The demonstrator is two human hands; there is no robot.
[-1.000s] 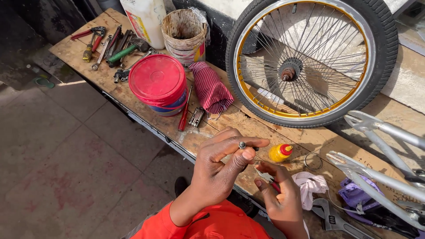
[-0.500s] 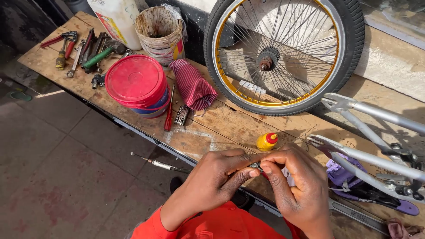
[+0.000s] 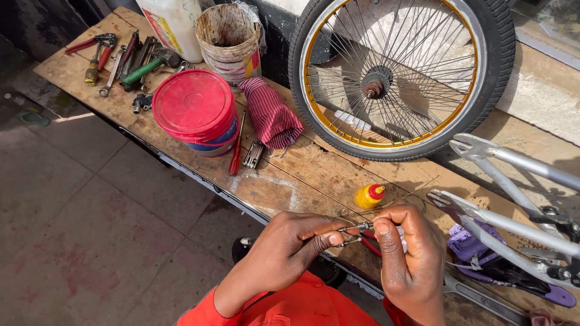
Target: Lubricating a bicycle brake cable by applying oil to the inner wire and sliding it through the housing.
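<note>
Over the near edge of the bench (image 3: 290,175), my two hands meet around a small metal part (image 3: 356,229). My left hand (image 3: 290,250) has its fingers curled nearly closed, thumb and forefinger pinching the thin wire end of the part. My right hand (image 3: 408,253) is also closed down to a pinch, forefinger and thumb gripping the other end of it; something red and something white show between its fingers, too hidden for me to tell what. The part sits between my fingertips, above the bench edge, just below a yellow bottle (image 3: 368,196) with a red cap.

Further back a wheel (image 3: 402,72) with a gold rim leans upright, its tyre resting on the bench. Left of it lies a striped cloth (image 3: 270,115), then a red tub (image 3: 194,111) with its lid on, and behind that a dirty bucket (image 3: 228,36) and a white jug (image 3: 175,24). A red screwdriver (image 3: 236,148) and a bunch of keys (image 3: 252,156) lie between tub and cloth. Pliers and spanners (image 3: 121,57) are heaped at the far left end. At my right stands a silver frame (image 3: 513,193) with a purple piece (image 3: 468,244) under it.
</note>
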